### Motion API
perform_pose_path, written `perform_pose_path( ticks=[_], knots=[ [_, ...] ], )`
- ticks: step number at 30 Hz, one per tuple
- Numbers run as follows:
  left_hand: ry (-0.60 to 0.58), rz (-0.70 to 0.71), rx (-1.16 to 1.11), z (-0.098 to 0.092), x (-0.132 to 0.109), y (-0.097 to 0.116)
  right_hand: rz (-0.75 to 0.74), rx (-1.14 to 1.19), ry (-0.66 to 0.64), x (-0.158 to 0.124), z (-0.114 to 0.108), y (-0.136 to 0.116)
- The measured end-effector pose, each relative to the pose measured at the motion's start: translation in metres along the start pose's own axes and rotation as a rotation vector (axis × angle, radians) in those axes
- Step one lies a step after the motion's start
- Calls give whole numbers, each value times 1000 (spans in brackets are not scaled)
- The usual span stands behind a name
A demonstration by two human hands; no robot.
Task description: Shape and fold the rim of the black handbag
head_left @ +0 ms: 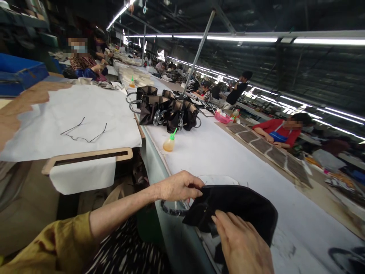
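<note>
A black fabric bag piece (239, 207) lies at the near edge of a long white worktable (228, 152). My left hand (178, 186) pinches its left upper edge, fingers closed on the fabric. My right hand (242, 243) grips its lower edge from below, fingers curled on it. A clear plastic handle (171, 209) shows under the piece's left side.
A small orange glue bottle with a green tip (169, 142) stands on the table. Several dark finished bags (167, 110) sit farther back. A white sheet with thin wire (82, 131) covers the left bench. Other workers sit at right (278, 131) and back left.
</note>
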State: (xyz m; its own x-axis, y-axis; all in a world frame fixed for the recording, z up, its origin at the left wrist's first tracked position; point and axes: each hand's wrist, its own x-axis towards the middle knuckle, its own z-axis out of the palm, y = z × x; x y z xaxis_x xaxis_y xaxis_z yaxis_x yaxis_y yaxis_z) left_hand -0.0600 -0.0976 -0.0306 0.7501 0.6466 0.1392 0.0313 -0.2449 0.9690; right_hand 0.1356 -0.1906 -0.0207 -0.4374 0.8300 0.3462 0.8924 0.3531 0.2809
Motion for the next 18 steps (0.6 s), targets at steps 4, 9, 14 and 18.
perform_pose_path(
  ticks=[4, 9, 14, 18],
  knots=[
    [-31, 3, -85, -5, 2, -3, 25, -48, -58, -1, -4, 5],
    [-57, -4, -132, -10, 4, -8, 84, -108, -158, 2, -9, 4],
    [-73, -17, -201, -15, 6, -17, 95, -147, -201, 7, -4, 6],
    [-90, -13, -220, -17, 6, -19, 112, -158, -237, 8, -1, 9]
  ],
)
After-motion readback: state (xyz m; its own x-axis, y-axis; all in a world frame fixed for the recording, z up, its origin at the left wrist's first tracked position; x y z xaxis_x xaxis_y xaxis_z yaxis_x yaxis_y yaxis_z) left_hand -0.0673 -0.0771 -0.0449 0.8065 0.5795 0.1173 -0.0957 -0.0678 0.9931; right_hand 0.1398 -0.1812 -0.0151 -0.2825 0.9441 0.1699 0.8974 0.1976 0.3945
